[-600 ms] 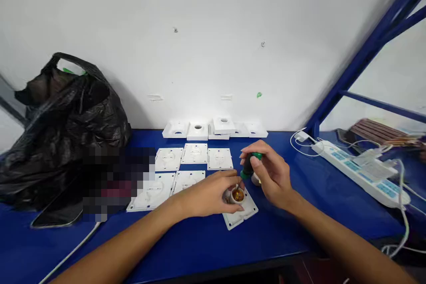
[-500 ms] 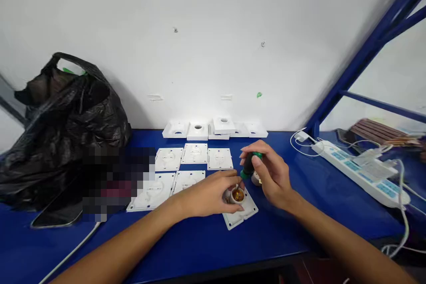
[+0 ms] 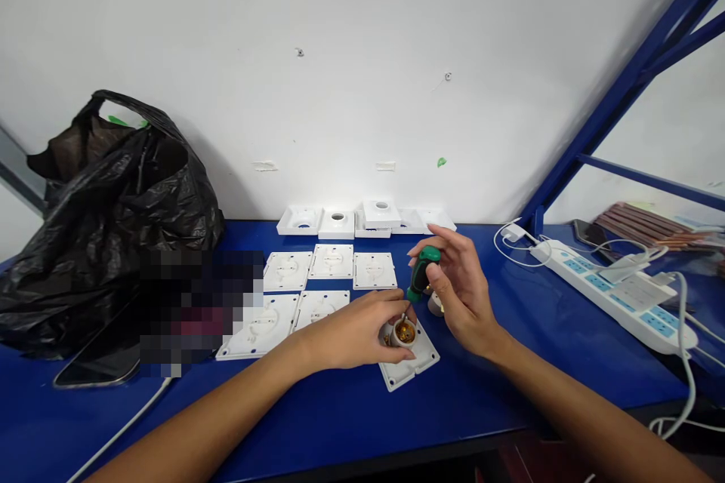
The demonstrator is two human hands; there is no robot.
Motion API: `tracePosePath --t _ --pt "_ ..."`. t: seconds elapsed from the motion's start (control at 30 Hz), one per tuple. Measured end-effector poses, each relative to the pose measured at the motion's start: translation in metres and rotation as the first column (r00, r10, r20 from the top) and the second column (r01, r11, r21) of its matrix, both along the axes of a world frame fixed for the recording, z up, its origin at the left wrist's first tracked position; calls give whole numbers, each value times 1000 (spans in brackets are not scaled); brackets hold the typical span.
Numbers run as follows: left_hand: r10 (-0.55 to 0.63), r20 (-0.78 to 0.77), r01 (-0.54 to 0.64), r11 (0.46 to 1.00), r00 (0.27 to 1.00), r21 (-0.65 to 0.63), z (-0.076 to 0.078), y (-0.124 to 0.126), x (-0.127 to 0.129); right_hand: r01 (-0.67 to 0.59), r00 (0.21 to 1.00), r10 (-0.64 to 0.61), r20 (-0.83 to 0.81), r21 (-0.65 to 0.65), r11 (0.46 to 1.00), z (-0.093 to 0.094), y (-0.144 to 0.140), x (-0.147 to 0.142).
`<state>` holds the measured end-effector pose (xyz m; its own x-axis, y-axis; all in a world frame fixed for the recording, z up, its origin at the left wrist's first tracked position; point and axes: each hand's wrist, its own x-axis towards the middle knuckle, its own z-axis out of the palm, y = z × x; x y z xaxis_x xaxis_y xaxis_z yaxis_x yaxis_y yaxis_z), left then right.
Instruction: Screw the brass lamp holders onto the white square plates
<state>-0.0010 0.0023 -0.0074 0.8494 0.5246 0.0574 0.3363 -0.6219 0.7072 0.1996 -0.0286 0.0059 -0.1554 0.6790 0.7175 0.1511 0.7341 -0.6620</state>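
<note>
My left hand (image 3: 362, 328) is closed round a round white lamp socket (image 3: 405, 333) with a brass-coloured inside. Under the socket lies a square white plate (image 3: 408, 368), turned at an angle on the blue table. My right hand (image 3: 458, 290) grips a screwdriver (image 3: 424, 273) with a green and black handle, thumb against the handle and some fingers raised. The screwdriver's thin shaft slants down into the socket; its tip is hidden. Just behind the right thumb, partly covered, a second round socket (image 3: 436, 305) stands on the table.
Several white square plates (image 3: 331, 261) lie left of my hands. White box covers (image 3: 337, 224) line the wall, one stacked on others. A power strip (image 3: 612, 294) with cables is at right. At left are a black plastic bag (image 3: 113, 211) and a phone (image 3: 99, 351).
The screwdriver handle has turned and tilted slightly in my right hand, whose fingers have shifted and lifted. My left hand keeps its hold on the socket.
</note>
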Motion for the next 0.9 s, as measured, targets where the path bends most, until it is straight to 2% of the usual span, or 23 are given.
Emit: tracePosePath --t 0.1,0.23,0.33,0.43,0.6,0.77,0.9 --pt "-3 9 3 1000 1000 2 3 -1 0 -42 999 42 -23 4 999 -3 1 0" --pt "-1 7 1 1000 1000 -12 4 -1 0 9 996 -18 83 109 994 -3 0 1" --pt "-5 21 6 1000 1000 -29 2 0 0 8 991 -19 132 82 997 -1 -2 1" --pt "-2 26 3 999 1000 -36 1 0 0 -21 994 16 111 38 999 -2 -2 1" --pt "5 8 -5 1000 1000 -25 3 -1 0 -8 997 -2 78 130 991 -7 2 1" --pt "1 16 -1 1000 1000 -31 2 -1 0 -25 994 19 111 60 998 -5 0 0" --pt "0 9 0 1000 1000 -22 2 0 0 18 993 -32 114 122 992 -4 0 0"
